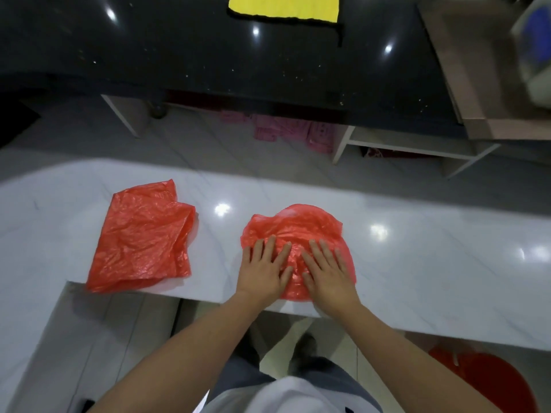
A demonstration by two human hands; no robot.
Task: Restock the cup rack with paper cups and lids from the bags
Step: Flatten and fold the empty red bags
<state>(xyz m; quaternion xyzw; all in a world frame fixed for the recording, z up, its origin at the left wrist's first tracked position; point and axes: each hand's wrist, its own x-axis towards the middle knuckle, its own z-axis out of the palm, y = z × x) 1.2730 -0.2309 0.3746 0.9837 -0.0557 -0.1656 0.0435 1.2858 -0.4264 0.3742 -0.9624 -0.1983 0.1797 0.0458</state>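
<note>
White counter (pixel 417 248): pale marble-look slab running right across the view, and everything below is placed from it.
Black counter (pixel 179 55): glossy dark top beyond the white counter, across a strip of floor.
Yellow cloth (pixel 283 7): lying on the black counter, far from the white counter's near edge.
Flat red bag (pixel 143 236): crumpled and spread on the white counter's left part, its lower corner right at the near edge.
Pressed red bag (pixel 298 225): on the white counter near the middle, well apart from the flat red bag, its lower end at the near edge.
Left hand (pixel 265 269): palm down, fingers straight and spread wide, pressing the pressed red bag's left side into the white counter.
Right hand (pixel 328 272): palm down just beside the left hand, fingers straight and spread, flattening the bag's right side.
Cups and lids: none to be seen on the white counter.
</note>
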